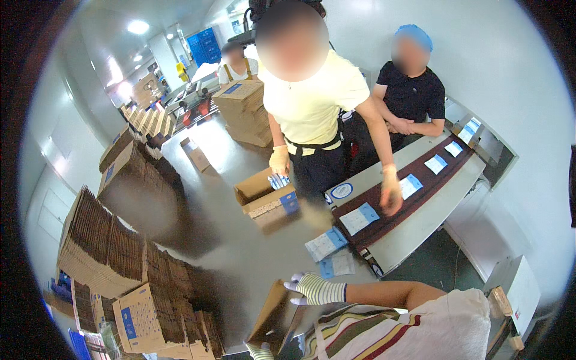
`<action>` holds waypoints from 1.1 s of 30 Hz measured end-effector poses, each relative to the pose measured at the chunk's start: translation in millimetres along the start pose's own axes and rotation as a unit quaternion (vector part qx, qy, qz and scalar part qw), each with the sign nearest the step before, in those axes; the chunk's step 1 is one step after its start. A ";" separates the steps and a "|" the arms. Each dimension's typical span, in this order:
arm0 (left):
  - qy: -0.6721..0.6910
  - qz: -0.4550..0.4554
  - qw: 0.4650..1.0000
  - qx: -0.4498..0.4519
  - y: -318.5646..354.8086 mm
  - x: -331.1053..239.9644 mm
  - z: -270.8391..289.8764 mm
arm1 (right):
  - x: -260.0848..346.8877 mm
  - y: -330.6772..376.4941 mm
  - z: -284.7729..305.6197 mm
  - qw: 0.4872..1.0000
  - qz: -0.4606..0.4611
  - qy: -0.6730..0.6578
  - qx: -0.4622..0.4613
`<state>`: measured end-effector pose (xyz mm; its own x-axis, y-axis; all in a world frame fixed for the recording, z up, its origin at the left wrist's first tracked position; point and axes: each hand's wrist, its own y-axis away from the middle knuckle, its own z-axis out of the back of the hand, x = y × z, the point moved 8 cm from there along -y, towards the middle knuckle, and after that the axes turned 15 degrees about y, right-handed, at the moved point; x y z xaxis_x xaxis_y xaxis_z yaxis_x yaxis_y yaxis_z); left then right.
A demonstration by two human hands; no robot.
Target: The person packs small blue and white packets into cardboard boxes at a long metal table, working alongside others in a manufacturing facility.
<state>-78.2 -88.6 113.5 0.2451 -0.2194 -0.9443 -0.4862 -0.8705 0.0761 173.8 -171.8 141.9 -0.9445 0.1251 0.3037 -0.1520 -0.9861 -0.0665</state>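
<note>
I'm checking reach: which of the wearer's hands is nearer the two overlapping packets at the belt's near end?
Right. The right hand, at the cardboard box, is pictured just below the packets; the left hand, at the box's lower end, is farther down.

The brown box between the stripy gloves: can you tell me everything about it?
The box looks like brown cardboard. Its inner side looks shadowy, and it seems at least partly opened out. It slants at the bottom of the picture, by the grey table; I can't tell if it rests on it. The right hand, in a striped glove, is at its farther end, and the left hand is at the nearer end. Its underside is hidden.
</note>
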 end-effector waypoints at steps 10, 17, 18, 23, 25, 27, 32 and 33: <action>-0.505 -0.105 0.854 -0.074 17.7 -83.5 -67.1 | 11.8 -4.9 -25.2 0.995 0.078 0.070 0.002; -0.694 0.052 0.709 0.114 -14.1 1.5 -79.9 | 14.8 -13.4 -17.3 0.994 0.074 0.050 0.057; -0.698 0.044 0.703 0.131 -27.7 6.0 -77.8 | 13.4 -20.1 -19.2 0.995 0.062 0.048 0.063; -0.614 -0.161 0.768 0.092 -57.9 21.3 -89.7 | -4.7 -28.3 -34.6 0.998 -0.005 0.013 -0.056; -0.659 -0.151 0.712 0.189 -39.6 41.1 -105.8 | -4.9 -28.0 -38.9 0.998 -0.012 0.014 -0.067; -0.692 -0.166 0.684 0.159 -27.8 50.3 -103.3 | -1.2 -30.5 -40.9 0.999 -0.014 -0.007 -0.027; -0.689 -0.034 0.707 0.153 -66.2 51.1 -73.2 | -18.3 -36.4 -30.3 0.983 -0.083 -0.128 -0.098; -0.629 -0.036 0.769 0.111 -66.6 27.9 -69.1 | -27.9 -33.3 -20.5 0.972 -0.111 -0.145 -0.148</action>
<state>19.0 -67.2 104.2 -0.6590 0.5462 -0.5170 -0.6744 -0.7335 0.0846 199.3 -140.2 116.1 -0.7634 0.2523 0.5946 -0.4599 -0.8587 -0.2260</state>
